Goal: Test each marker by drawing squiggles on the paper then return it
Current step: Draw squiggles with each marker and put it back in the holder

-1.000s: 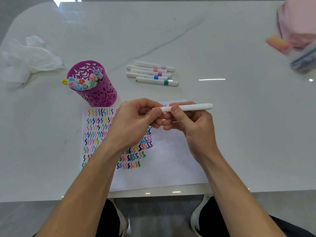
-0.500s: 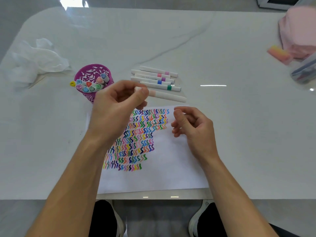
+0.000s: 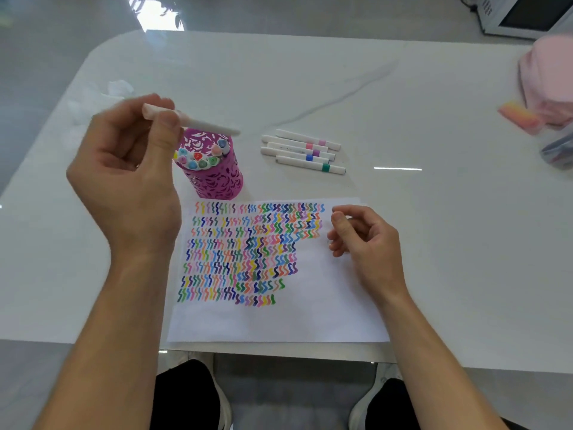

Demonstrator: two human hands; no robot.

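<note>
My left hand [image 3: 130,172] pinches a white marker [image 3: 201,121] between thumb and fingers, raised above the purple cut-out pen cup [image 3: 214,175], which holds several capped markers. The marker lies nearly level, its far end over the cup's rim. My right hand [image 3: 362,240] rests on the right part of the white paper [image 3: 294,318] with fingers loosely curled and nothing in them. Rows of coloured squiggles cover the paper's upper left. Several white markers [image 3: 305,152] with coloured bands lie side by side on the table beyond the paper.
The white marble table [image 3: 434,228] ends at a near edge just below the paper. A pink cloth [image 3: 548,76], an orange-pink eraser [image 3: 519,116] and a clear container [image 3: 558,147] sit at the far right. Crumpled white tissue [image 3: 119,88] lies behind my left hand.
My left hand took the marker from my right hand and carried it left and up, over the pen cup. My right hand let go and settled on the paper.
</note>
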